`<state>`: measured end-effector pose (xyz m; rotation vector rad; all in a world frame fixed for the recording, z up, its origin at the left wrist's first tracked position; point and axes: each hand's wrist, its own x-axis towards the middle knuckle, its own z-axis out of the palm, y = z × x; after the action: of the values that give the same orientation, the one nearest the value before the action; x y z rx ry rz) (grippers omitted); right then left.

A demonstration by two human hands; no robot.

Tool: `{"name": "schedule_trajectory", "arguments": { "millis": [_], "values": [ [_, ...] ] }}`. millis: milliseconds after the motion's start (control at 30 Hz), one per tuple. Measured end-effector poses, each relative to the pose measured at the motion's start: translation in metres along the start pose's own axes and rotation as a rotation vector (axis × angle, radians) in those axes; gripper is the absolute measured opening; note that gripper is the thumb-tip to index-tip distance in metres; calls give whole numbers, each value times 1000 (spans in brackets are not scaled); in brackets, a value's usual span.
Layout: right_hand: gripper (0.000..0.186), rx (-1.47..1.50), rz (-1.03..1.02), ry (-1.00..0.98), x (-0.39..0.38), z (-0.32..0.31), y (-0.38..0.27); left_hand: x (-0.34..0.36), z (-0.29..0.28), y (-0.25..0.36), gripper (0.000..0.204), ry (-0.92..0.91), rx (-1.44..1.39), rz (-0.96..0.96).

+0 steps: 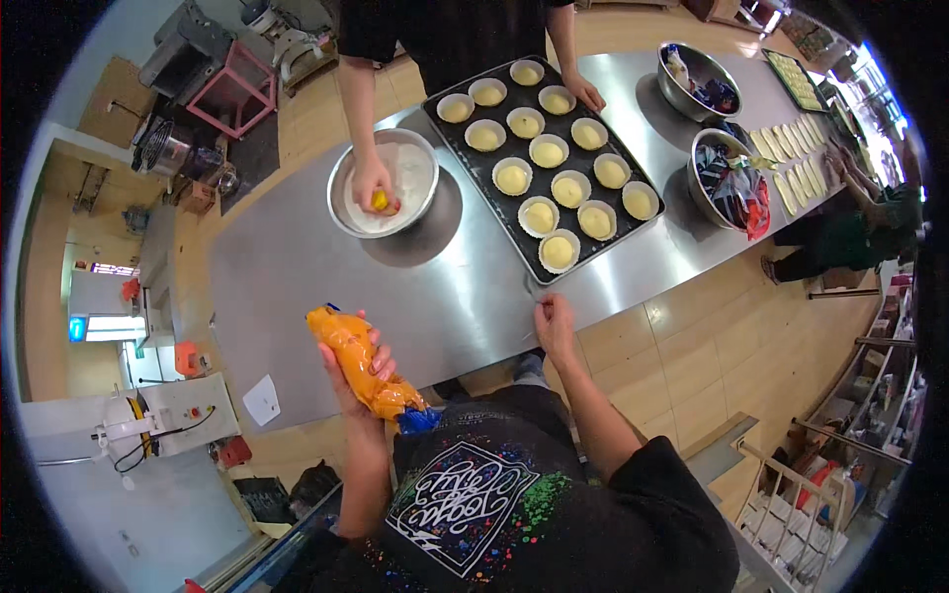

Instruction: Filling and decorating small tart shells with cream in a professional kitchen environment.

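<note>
My left hand (358, 374) is wrapped round a plump piping bag (348, 351) with orange filling and a blue lower end. It is raised near the table's front edge. Curled at that edge, my right hand (556, 324) is just below the near corner of a dark baking tray (539, 194). Whatever its fingers may pinch is hidden. Paper cups (560, 251) of pale yellow batter stand in rows on the tray. Across the table, a co-worker's hand (372, 182) holds something small and yellow over a metal bowl (340, 205) of white powder; their other hand (587, 93) rests by the tray's far side.
Two metal bowls (668, 94) (708, 198) with bags and wrappers stand right of the tray. Farther right, pale strips (791, 186) lie in rows beside another person (875, 222). A white paper (262, 400) lies at the steel table's (287, 287) left front corner.
</note>
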<state>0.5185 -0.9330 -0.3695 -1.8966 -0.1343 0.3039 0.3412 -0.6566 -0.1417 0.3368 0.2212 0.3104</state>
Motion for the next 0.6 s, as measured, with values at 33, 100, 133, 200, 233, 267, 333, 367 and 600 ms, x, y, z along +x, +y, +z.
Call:
{"name": "schedule_trajectory", "arguments": {
  "millis": [33,100,133,200,233,267,333,367,600],
  "values": [
    [19,149,57,-18,-1,-1,-5,1,-2,-3,84,13,8,5],
    [18,345,124,-93,-10,-2,-36,4,-3,-8,84,4,40,0],
    [17,548,189,-180,-16,-1,-66,2,-2,-9,84,-5,80,7],
    [15,951,330,-341,-33,-3,-128,-3,3,-9,84,-23,161,10],
    [15,983,315,-376,-39,-5,-153,-4,4,-11,84,-20,156,18],
    [16,1008,293,-421,-37,-11,-169,-1,-1,-20,83,3,184,6],
    [17,925,305,-464,-45,-17,-201,-6,-11,-17,81,64,253,-25],
    [17,848,312,-490,-52,-15,-213,-11,-17,-11,80,93,290,-41],
    [13,438,-22,-436,-116,30,-315,-56,11,55,52,185,720,169]
  ]
}}
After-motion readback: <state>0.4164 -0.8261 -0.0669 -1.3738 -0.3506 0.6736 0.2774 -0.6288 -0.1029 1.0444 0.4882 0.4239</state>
